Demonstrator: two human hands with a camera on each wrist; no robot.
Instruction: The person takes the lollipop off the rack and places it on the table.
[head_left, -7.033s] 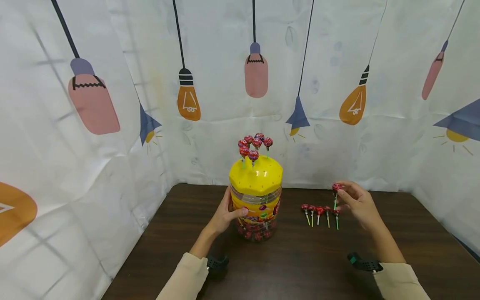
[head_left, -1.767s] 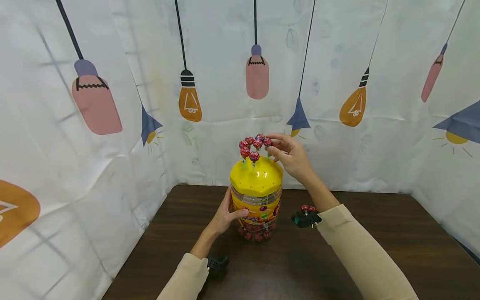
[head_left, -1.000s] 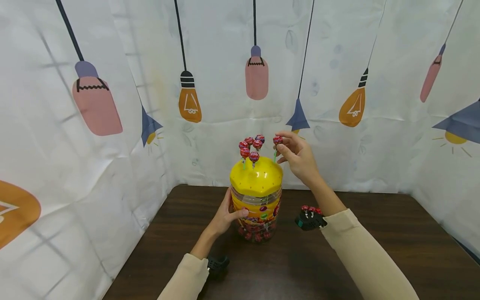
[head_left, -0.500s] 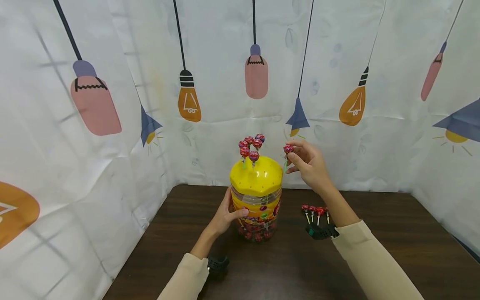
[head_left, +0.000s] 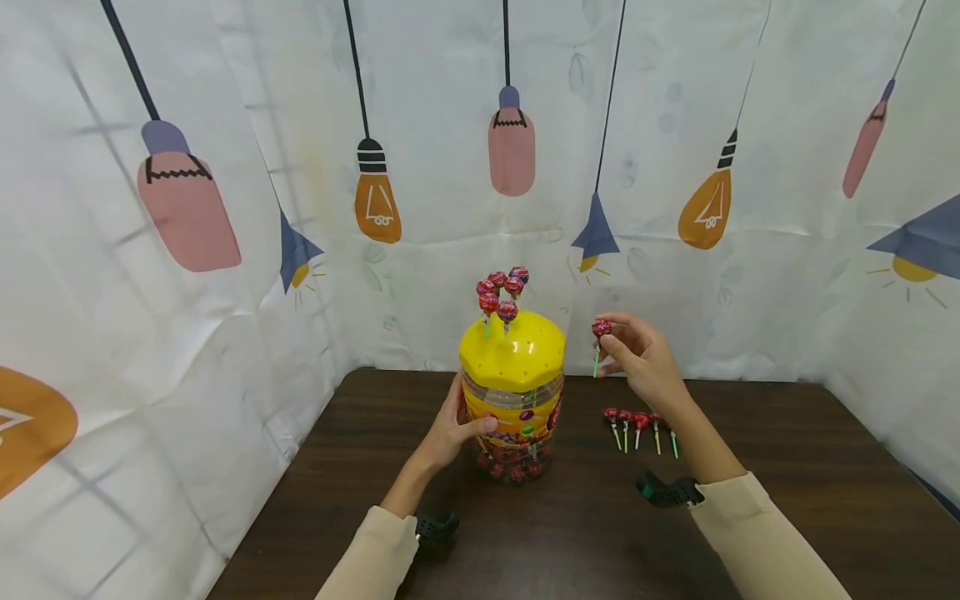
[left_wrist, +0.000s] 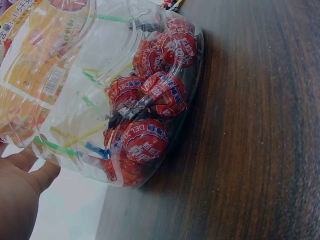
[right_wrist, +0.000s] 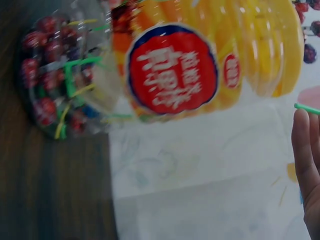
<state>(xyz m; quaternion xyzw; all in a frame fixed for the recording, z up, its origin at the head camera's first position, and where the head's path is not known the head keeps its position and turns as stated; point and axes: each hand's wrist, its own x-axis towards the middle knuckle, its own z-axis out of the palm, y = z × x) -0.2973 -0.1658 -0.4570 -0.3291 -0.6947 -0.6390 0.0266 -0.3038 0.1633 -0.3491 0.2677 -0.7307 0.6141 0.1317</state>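
Observation:
A clear plastic jar (head_left: 517, 462) with a yellow lid (head_left: 517, 358) stands upright on the table, red-wrapped lollipops (left_wrist: 145, 141) showing through its wall. My left hand (head_left: 450, 433) grips the jar's left side, thumb across the front label. Several lollipops (head_left: 507, 312) stick up from holes at the back and left of the lid. To the right of the jar, above the table's far edge, my right hand (head_left: 641, 358) pinches a red lollipop (head_left: 602, 327) near its head, green stick pointing down. Only that stick's tip (right_wrist: 306, 107) shows beside the fingers in the right wrist view.
A row of several lollipops (head_left: 640, 421) lies on the dark wooden table (head_left: 555, 533), right of the jar, heads toward the back. My right wrist partly covers its right end. A white printed curtain (head_left: 435, 317) hangs behind the table.
My right hand has drawn a lollipop out of the lid's right side and carried it right and down, away from the jar. The left hand keeps its hold on the jar.

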